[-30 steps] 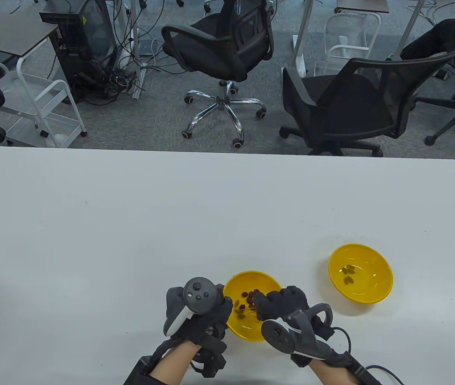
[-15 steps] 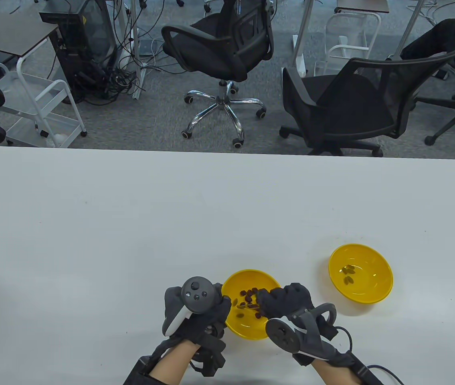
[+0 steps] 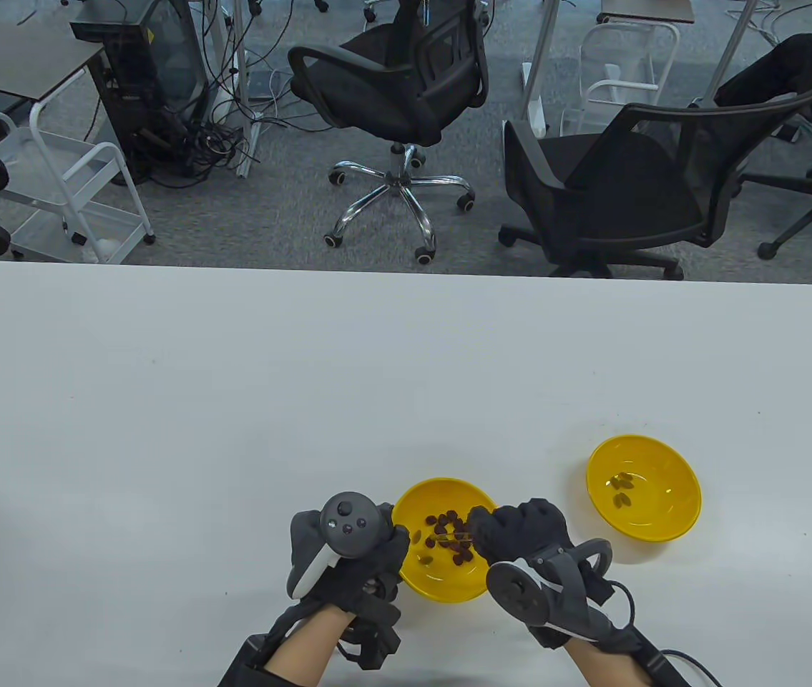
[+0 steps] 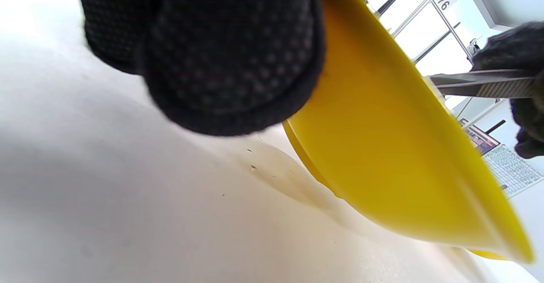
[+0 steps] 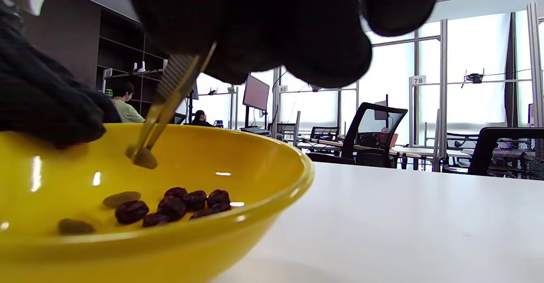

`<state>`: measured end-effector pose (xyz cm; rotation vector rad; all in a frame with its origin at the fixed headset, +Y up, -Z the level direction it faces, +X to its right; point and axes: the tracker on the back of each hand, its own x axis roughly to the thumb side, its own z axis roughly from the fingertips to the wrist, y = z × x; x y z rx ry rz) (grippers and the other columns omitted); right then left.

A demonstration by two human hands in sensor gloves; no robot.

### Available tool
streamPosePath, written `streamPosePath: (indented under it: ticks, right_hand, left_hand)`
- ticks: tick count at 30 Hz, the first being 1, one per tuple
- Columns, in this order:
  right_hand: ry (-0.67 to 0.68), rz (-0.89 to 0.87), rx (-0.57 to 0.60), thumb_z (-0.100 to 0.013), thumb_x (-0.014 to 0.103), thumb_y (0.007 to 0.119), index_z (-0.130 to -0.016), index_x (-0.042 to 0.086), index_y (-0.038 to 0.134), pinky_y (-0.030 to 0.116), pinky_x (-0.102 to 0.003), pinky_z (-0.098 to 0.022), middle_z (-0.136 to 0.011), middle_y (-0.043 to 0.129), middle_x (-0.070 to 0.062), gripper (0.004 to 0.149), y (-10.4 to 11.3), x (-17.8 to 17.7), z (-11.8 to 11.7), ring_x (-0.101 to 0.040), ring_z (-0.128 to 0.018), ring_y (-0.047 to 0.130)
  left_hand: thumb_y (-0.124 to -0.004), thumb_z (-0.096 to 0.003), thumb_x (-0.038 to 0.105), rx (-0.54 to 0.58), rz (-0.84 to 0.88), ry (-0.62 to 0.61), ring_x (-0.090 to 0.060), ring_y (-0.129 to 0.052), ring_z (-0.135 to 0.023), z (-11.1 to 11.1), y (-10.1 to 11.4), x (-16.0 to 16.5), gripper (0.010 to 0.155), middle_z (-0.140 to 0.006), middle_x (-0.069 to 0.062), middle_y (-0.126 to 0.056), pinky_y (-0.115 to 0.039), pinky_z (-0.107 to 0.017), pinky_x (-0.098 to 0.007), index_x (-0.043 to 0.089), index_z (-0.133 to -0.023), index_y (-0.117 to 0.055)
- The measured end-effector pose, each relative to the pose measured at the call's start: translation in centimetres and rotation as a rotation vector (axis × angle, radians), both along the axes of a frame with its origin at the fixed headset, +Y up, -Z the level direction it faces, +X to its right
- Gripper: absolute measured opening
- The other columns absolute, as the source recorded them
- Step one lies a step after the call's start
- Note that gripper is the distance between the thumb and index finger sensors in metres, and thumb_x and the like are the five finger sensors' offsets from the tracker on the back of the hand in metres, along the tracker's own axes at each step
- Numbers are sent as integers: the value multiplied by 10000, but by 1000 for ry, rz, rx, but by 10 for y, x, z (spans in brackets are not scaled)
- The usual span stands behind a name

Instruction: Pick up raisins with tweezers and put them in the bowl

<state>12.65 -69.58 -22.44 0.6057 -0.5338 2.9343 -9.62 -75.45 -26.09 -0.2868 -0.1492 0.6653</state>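
- The right hand (image 3: pixel 520 533) pinches a pair of metal tweezers (image 5: pixel 168 102) between its gloved fingers (image 5: pixel 297 41), over the near yellow bowl (image 3: pixel 448 587).
- In the right wrist view the tweezers' long axis slants down and to the left, the tips pointing into the bowl's hollow; the two blades meet at the tips.
- The tips clamp one pale raisin (image 5: pixel 142 157), held in the air above the bowl's floor and apart from the raisins below.
- In the table view the tweezers (image 3: pixel 452 535) show only as a thin line running leftward from the right hand's fingertips over the bowl.
- A cluster of dark raisins (image 5: pixel 178 206) lies on the bowl's floor, with a few paler ones beside it.
- The left hand (image 3: pixel 348 551) rests against the near bowl's left rim; in the left wrist view a gloved fingertip (image 4: pixel 229 62) touches the bowl's outer wall (image 4: pixel 382 147). Whether the fingers curl around the rim cannot be told.
- A second yellow bowl (image 3: pixel 670 519) stands to the right, well apart from both hands, with a few pale raisins (image 3: pixel 620 490) in it.
- Both bowls stand on the white table (image 3: pixel 234 401).
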Motion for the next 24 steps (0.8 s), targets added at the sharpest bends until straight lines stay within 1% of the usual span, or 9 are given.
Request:
streamPosePath:
  ticks: [6,7,9,12,16,19,21,23,24]
  right_hand:
    - [-99,-76,33,-403,316,798,-773,161,931,693,-549,-595,-633,911,-20,423,15,25,-7,-179,-470,965]
    - [-130,-96,39,-402,315,798,-772,160,933,692,-551,-595,-633,911,-22,423,18,33,-10,-181,-470,965]
    - [-213,-137,48,-404,312,800,-773,157,933,690,-552,-597,-635,910,-24,423,22,53,-16,-183,-472,963]
    - [-340,-150,68,-404,312,800,-775,156,932,688,-553,-597,-635,910,-25,423,24,82,-24,-183,-472,962]
    - [-521,-142,65,-407,310,801,-776,150,933,687,-555,-596,-636,909,-30,423,21,122,-33,-190,-469,961]
    - [-636,-161,28,-410,307,801,-779,146,932,687,-556,-595,-638,907,-33,423,17,145,-37,-187,-473,960]
    - [-693,-158,-16,-412,304,802,-780,143,932,684,-558,-595,-638,907,-37,423,13,155,-41,-194,-473,959]
    - [-726,-133,-36,-411,303,803,-781,142,931,682,-559,-596,-639,907,-37,424,8,160,-44,-194,-475,958]
    - [-743,-113,-55,-411,303,803,-782,142,931,682,-558,-597,-640,907,-38,424,5,162,-46,-192,-476,959]
  left_hand:
    - [-599,-550,319,-2,5,10,-72,-1052,-164,-1,-1,-3,564,-437,-81,-1040,-878,-427,-426,-79,-951,-600]
    - [-599,-551,319,-1,4,11,-51,-1053,-165,-1,-1,-3,564,-437,-81,-1040,-878,-428,-425,-78,-951,-599]
    - [-599,-550,319,-1,4,12,-72,-1052,-164,-1,0,-4,563,-437,-81,-1040,-878,-428,-425,-78,-951,-600]
    - [-598,-551,319,-3,7,12,-52,-1053,-165,-1,0,-4,564,-438,-79,-1040,-878,-429,-425,-78,-952,-599]
    - [-598,-551,319,-5,4,10,-52,-1053,-166,-1,0,-4,563,-438,-80,-1040,-878,-429,-424,-78,-951,-599]
    - [-598,-551,319,-7,3,9,-51,-1053,-167,-1,0,-4,564,-439,-81,-1040,-877,-430,-425,-77,-952,-598]
    - [-598,-551,319,-7,2,9,-72,-1052,-165,-1,0,-4,564,-437,-81,-1040,-878,-429,-425,-79,-951,-599]
    - [-599,-550,319,-9,2,8,-52,-1053,-164,-1,0,-4,563,-438,-81,-1040,-879,-428,-424,-78,-951,-600]
    - [-598,-551,319,-8,2,9,-72,-1052,-164,-1,0,-4,564,-439,-82,-1039,-878,-428,-425,-78,-951,-599]
